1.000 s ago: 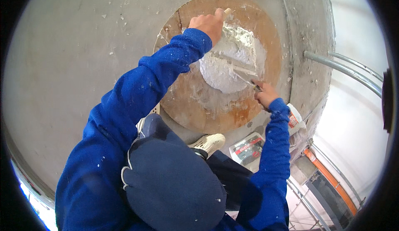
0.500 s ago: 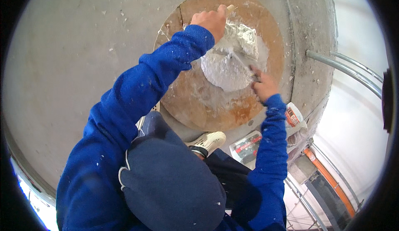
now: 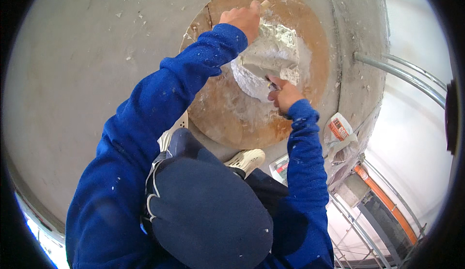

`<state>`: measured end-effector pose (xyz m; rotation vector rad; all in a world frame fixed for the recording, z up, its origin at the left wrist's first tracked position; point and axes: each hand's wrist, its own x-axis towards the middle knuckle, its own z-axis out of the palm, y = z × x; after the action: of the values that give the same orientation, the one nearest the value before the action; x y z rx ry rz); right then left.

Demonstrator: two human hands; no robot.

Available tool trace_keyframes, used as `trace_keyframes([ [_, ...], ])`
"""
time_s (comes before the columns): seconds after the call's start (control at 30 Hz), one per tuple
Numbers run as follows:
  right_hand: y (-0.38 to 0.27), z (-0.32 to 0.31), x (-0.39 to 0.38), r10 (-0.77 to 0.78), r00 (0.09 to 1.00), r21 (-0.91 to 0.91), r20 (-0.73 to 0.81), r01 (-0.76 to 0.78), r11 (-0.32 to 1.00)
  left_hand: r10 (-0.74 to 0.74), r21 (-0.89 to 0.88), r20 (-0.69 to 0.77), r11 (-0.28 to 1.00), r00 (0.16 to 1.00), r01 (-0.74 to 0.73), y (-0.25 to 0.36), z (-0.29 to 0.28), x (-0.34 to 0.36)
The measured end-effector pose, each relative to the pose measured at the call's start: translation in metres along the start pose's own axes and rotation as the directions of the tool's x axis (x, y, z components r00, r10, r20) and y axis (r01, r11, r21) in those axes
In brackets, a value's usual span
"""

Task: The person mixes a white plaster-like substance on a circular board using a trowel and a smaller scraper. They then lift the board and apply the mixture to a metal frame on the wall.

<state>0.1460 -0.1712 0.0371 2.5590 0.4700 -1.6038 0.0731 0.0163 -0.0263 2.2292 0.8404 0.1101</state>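
White plaster-like paste (image 3: 278, 51) lies heaped on a round brown wooden board (image 3: 232, 119), with looser white material at its near side. My left hand (image 3: 243, 21) is closed round the pale wooden handle (image 3: 264, 4) of a tool at the far left of the heap; I cannot make out its working end under the paste. At the near edge of the heap, my right hand (image 3: 286, 94) is closed round a trowel. Its greyish blade (image 3: 260, 70) points away to the left, partly in the paste, and the fingers hide most of its handle.
Grey concrete (image 3: 87, 75) with small crumbs surrounds the board. My pale clogs (image 3: 248, 160) stand at its near edge. On the right are a white-and-orange bag (image 3: 339, 129), metal tubes (image 3: 397, 74) and an orange pipe (image 3: 387, 206). A partly hidden package (image 3: 279, 168) lies beside my right arm.
My right hand has swept the trowel left and inward across the near side of the heap. The paste has been pushed and reshaped. My left hand stays near the same place, still gripping the handle.
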Motion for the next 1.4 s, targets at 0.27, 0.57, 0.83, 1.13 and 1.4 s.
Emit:
trace_keyframes([
  [0.27, 0.004, -0.017, 0.005, -0.117, 0.990, 0.030, -0.078, 0.120, 0.992, 0.007, 0.021, 0.000, 1.000, 1.000, -0.007, 0.001, 0.002, 0.000],
  [0.57, 0.015, 0.012, 0.016, -0.240, 0.909, -0.126, -0.342, 0.208, 0.970, -0.001, 0.015, 0.006, 1.000, 1.000, 0.001, 0.000, -0.001, 0.006],
  [0.83, -0.001, 0.000, 0.002, -0.015, 0.989, 0.035, -0.146, 0.021, 0.999, -0.024, 0.080, 0.032, 0.997, 0.999, 0.022, 0.011, 0.001, -0.003],
  [1.13, 0.013, 0.011, 0.021, -0.085, 0.925, 0.033, -0.370, 0.104, 0.994, -0.038, 0.073, 0.027, 0.997, 0.999, 0.036, 0.007, -0.005, 0.002],
  [1.4, 0.047, -0.001, 0.041, -0.155, 0.904, -0.110, -0.398, 0.121, 0.987, -0.008, 0.049, 0.022, 0.999, 1.000, 0.007, 0.011, -0.002, 0.008],
])
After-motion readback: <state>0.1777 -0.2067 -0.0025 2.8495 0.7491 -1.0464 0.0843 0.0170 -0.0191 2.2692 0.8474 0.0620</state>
